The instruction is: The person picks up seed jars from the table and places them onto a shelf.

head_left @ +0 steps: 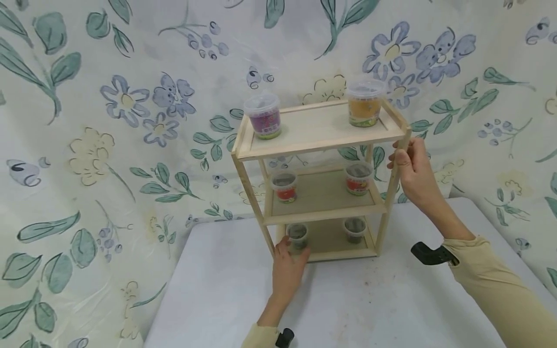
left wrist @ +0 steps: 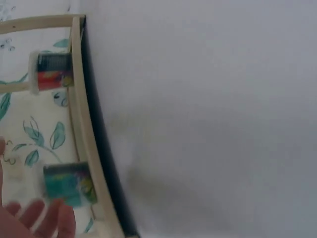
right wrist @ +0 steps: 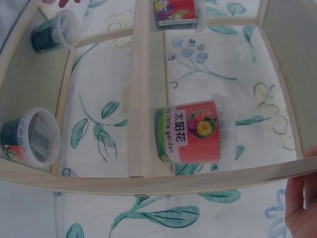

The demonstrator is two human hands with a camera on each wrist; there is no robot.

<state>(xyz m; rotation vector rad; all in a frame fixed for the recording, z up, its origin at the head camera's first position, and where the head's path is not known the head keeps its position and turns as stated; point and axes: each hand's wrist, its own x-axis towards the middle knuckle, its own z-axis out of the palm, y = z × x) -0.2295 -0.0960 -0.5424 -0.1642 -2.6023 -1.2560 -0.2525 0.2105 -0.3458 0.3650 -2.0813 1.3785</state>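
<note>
A three-tier wooden shelf [head_left: 322,215] stands on the white table, with a clear plastic tub at each end of every tier. My right hand [head_left: 415,169] grips its right front post just under the top board. At the left end of the bottom tier, my left hand [head_left: 289,266] has its fingers spread beside a teal-labelled tub [left wrist: 68,184]; whether they touch it I cannot tell. The other bottom tub [head_left: 354,229] sits to the right. On the middle tier are red-labelled tubs, one [right wrist: 195,131] reading "my little garden". A purple tub [head_left: 264,118] and a yellow tub [head_left: 364,106] top the shelf.
The white table [head_left: 217,290] extends in front of the shelf and to both sides, with small dark specks [head_left: 367,285] at the right front. A floral-patterned sheet [head_left: 109,169] hangs close behind and at the sides.
</note>
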